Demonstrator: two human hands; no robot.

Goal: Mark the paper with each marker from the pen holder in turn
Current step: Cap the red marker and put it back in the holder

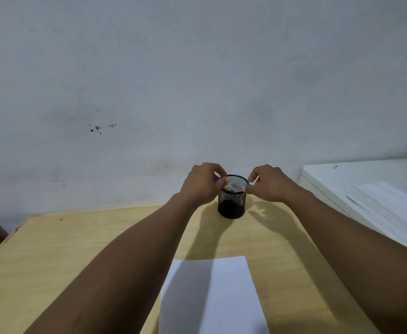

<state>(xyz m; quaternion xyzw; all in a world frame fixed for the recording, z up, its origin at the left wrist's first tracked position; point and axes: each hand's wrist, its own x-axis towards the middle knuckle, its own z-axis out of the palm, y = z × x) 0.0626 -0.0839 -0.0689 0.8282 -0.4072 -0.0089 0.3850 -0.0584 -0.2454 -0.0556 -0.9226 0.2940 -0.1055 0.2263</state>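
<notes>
Pen holder: a black mesh cup (232,201) is standing upright just right of the frame's centre, on the far part of the bench, close to the wall.
Marker: something slim with a blue and red bit (218,176) is poking out of the left hand's grip at the cup's left rim; a pale piece is lying against the inside of the rim below it. It is too small to say what it is exactly.
Left hand: the left hand (203,184) is curling at the cup's left rim, fingers pinched together on that slim marker.
Right hand: the right hand (268,183) is sitting at the cup's right rim, fingers bent inward with a pale sliver showing between them; I cannot tell whether it is gripping anything or only touching the mesh.
Paper: a white sheet (221,297) is lying flat at the bottom centre of the frame, well apart from the cup, between the two forearms, partly under the left arm's shadow.
Bench: a pale wooden top (65,249) is carrying cup and sheet.
White unit: a white surface (366,179) with loose sheets is sitting at the right edge of the frame.
Wall: a grey wall (197,68) is filling the upper frame, with dark specks at centre left.
</notes>
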